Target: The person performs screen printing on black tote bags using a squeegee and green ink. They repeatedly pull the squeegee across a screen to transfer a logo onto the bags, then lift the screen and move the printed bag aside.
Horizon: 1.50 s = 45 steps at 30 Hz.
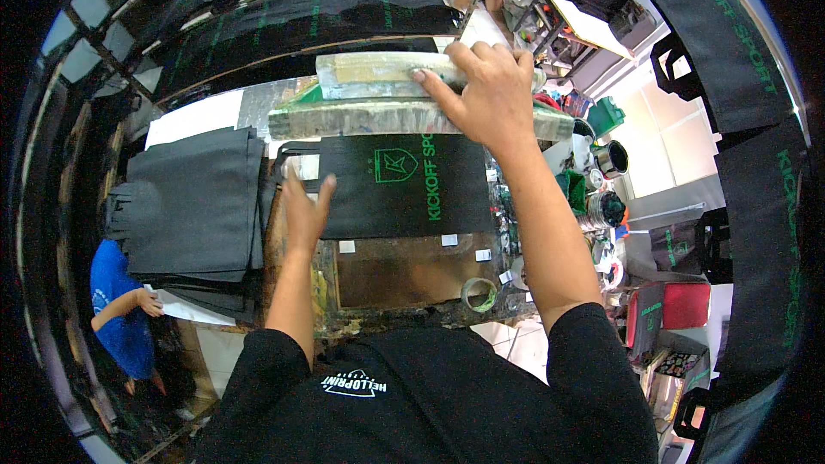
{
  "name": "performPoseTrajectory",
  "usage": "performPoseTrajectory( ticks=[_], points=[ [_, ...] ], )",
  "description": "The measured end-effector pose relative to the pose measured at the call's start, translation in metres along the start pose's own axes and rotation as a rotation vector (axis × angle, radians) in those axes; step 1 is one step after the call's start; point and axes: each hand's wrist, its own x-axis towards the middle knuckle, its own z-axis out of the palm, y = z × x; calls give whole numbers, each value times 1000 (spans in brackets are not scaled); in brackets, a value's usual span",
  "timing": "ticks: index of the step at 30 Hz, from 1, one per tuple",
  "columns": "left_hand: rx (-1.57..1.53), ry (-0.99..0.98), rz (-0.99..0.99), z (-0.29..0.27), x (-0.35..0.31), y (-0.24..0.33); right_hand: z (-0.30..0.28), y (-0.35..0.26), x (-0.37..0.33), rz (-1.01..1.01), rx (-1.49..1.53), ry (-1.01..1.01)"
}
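A flat black tote bag [369,198] with a green printed crest and lettering lies on the work board [387,279] before me. Its handle [301,148] points left. My left hand [305,210], slightly blurred, is at the handle end with thumb and fingers apart; I see nothing gripped. Beyond the bag, a paint-stained screen-printing frame [361,120] is tilted up, its near edge toward me. My right hand [494,94] has its fingers curled over the far top of a wide squeegee [365,77], thumb along its face. The wrist crosses the frame's edge.
Left of the board is a stack of plain black bags [189,206]. Paint tins [612,157] and a tape roll [479,294] are at the right. Printed bags [756,198] hang far right; more lie on racks [318,17] behind. A person in blue [120,318] stands lower left.
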Motion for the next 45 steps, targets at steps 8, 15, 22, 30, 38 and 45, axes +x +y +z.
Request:
performPoseTrajectory(
  ticks=[8,15,22,30,38,45],
  points=[
    [242,-249,-257,53,-69,-102,6,6,23,30,-8,-18],
    [275,-60,-105,64,-56,-100,3,2,18,51,9,-13],
    [-378,-74,46,-35,15,-2,4,10,22,40,-38,-39],
    [-646,144,-312,-256,-15,-127,-2,-8,1,30,-16,-46],
    [-480,455,-502,-365,-20,-302,-6,-10,-12,50,-80,-112],
    [863,1029,-195,-304,1,-253,-4,-12,-9,29,-53,-84]
  ],
)
